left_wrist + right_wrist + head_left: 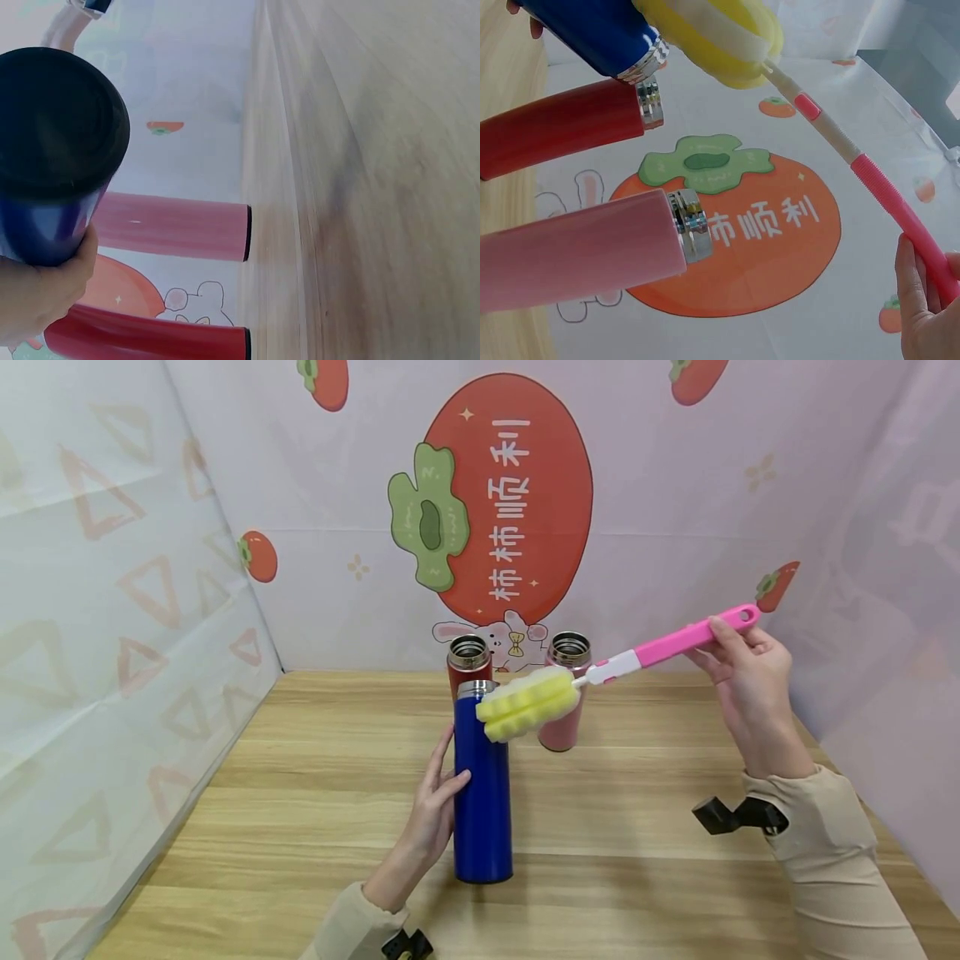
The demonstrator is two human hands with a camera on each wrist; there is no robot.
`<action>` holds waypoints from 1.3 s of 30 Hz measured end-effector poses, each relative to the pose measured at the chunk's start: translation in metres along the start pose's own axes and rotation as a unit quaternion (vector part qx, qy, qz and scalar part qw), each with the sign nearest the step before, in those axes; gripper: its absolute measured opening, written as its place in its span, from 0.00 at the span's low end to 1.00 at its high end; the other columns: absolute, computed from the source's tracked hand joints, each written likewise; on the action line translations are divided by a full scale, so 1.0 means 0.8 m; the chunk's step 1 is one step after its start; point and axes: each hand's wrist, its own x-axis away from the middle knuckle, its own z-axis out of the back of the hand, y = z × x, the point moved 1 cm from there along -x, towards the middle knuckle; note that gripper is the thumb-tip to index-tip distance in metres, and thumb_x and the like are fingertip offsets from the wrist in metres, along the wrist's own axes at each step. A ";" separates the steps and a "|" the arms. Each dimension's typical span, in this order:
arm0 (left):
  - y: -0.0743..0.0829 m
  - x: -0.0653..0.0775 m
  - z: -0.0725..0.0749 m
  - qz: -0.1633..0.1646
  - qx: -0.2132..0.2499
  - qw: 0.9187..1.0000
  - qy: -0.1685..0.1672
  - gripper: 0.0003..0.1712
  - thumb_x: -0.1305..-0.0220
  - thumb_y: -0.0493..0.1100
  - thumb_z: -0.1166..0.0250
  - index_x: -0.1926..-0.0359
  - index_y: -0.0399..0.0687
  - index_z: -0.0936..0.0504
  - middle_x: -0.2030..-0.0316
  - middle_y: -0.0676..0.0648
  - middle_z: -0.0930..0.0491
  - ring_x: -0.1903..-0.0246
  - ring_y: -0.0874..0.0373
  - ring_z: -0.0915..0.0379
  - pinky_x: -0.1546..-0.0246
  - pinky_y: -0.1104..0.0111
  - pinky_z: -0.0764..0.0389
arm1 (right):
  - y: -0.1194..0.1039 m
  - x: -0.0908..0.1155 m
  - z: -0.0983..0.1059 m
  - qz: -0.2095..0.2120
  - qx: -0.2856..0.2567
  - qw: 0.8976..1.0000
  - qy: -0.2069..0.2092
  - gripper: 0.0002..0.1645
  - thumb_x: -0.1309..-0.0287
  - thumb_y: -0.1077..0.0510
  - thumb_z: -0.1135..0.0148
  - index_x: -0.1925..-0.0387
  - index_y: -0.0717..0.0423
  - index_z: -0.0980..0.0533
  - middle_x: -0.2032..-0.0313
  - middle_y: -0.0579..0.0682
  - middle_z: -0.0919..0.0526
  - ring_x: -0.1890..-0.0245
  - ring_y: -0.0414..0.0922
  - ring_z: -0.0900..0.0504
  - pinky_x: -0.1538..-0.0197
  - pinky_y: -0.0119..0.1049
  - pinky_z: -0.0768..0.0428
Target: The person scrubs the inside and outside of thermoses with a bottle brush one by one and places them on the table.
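My left hand (433, 810) grips a blue vacuum flask (482, 810) around its side, thumb across the front. The flask is lifted off the table, its dark base (60, 124) showing in the left wrist view; its steel mouth is uncapped. In my right hand (753, 702) is a bottle brush, pinched near the end of its pink handle (675, 642). The brush's yellow and white sponge head (528, 703) points left, close by the flask's mouth; whether they touch I cannot tell. The right wrist view shows the sponge (720, 37) outside the mouth.
Behind the blue flask stand a red flask (459, 675) and a pink flask (558, 733), both uncapped, on the wooden table (315, 793). A printed cloth (337, 468) hangs along the back, with more cloth at both sides.
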 end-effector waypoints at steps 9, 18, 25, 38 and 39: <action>-0.005 -0.005 -0.004 0.002 -0.017 1.000 0.009 0.48 0.47 0.36 0.38 0.34 0.68 0.57 0.41 0.39 0.42 0.49 0.49 0.34 0.52 0.55 0.31 | -0.006 0.001 0.003 0.000 -0.037 0.999 0.012 0.08 0.50 0.69 0.42 0.67 0.72 0.29 0.72 0.60 0.23 0.71 0.49 0.19 0.61 0.39 0.23; -0.005 -0.002 -0.008 -0.006 -0.089 0.996 0.020 0.40 0.42 0.43 0.42 0.34 0.68 0.51 0.41 0.37 0.40 0.47 0.45 0.36 0.51 0.53 0.32 | -0.017 0.001 0.015 -0.014 -0.076 0.997 0.031 0.10 0.50 0.70 0.43 0.64 0.73 0.30 0.72 0.61 0.22 0.70 0.51 0.19 0.61 0.40 0.23; -0.004 0.001 -0.007 -0.028 -0.093 0.995 0.012 0.37 0.41 0.41 0.43 0.34 0.64 0.49 0.45 0.34 0.36 0.48 0.48 0.36 0.47 0.56 0.35 | -0.021 0.000 0.021 -0.023 -0.090 0.995 0.042 0.10 0.50 0.70 0.43 0.63 0.72 0.29 0.74 0.61 0.23 0.71 0.51 0.19 0.61 0.40 0.23; 0.002 -0.001 -0.008 -0.034 -0.030 0.999 -0.010 0.38 0.39 0.37 0.46 0.32 0.61 0.53 0.42 0.33 0.41 0.47 0.51 0.35 0.49 0.59 0.32 | -0.010 0.009 0.031 -0.069 -0.046 0.997 0.002 0.09 0.47 0.69 0.45 0.63 0.71 0.27 0.69 0.60 0.20 0.66 0.49 0.19 0.59 0.38 0.23; 0.003 -0.001 -0.008 -0.034 -0.027 0.999 -0.010 0.39 0.39 0.37 0.46 0.32 0.60 0.54 0.41 0.33 0.41 0.47 0.51 0.35 0.49 0.58 0.33 | -0.008 0.010 0.032 -0.072 -0.047 0.996 -0.004 0.08 0.47 0.69 0.46 0.64 0.71 0.27 0.69 0.61 0.20 0.66 0.49 0.18 0.59 0.38 0.23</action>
